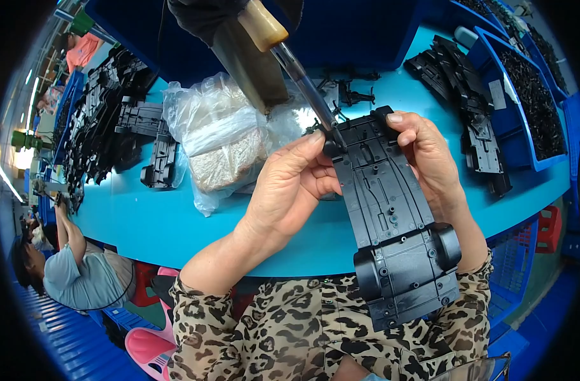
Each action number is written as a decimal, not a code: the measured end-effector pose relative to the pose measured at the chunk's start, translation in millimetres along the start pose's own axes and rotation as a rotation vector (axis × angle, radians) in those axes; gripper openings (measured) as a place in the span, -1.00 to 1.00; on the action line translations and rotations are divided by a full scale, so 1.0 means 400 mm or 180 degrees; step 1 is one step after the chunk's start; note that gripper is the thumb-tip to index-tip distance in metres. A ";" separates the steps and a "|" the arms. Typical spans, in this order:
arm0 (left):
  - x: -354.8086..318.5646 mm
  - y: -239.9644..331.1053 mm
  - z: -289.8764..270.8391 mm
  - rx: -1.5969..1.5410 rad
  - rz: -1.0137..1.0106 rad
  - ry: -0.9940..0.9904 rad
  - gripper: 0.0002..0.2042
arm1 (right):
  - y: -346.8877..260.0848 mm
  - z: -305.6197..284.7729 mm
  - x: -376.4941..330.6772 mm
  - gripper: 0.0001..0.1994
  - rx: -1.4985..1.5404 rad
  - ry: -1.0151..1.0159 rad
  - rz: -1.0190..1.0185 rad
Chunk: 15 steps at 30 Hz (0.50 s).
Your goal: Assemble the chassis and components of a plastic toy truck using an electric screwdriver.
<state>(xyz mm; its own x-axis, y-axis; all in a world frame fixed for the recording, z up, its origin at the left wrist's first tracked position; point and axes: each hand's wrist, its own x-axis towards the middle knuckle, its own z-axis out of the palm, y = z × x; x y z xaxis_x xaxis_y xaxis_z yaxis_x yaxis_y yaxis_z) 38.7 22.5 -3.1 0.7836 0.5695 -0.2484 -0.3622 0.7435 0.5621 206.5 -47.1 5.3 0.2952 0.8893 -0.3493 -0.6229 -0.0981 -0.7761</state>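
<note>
Between both hands I hold a black plastic toy-car chassis (388, 197), tilted over my lap with its wide wheel-arch end towards me. My left hand (283, 184) is closed on the far left corner, thumb on top and fingers beneath. At the far right corner my right hand (430, 155) grips the edge, thumb near the wheel arch. A tool with a wooden handle (263, 26) and a long metal shaft (307, 84) slants down from above. Its tip meets the chassis's far left corner close to my left thumb; whether it touches is hard to tell.
On the turquoise table (290, 254) lies a plastic-wrapped package (223, 140). Black chassis parts (102, 114) pile up at left, more chassis (484, 146) at right. Blue bins (515, 108) of small black parts stand far right. Another person (87, 273) sits at left.
</note>
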 end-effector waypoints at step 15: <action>0.006 -0.007 -0.022 0.0298 0.0176 0.0027 -0.72 | 0.004 -0.006 0.018 -0.86 0.0159 -0.0486 0.0024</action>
<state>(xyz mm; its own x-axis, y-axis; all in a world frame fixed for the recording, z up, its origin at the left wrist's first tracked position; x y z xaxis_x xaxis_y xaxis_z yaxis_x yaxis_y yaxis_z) 37.4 24.8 -12.3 0.7592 0.6120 -0.2215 -0.3556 0.6751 0.6464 209.4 -42.0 0.3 0.1792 0.9465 -0.2682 -0.6611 -0.0861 -0.7454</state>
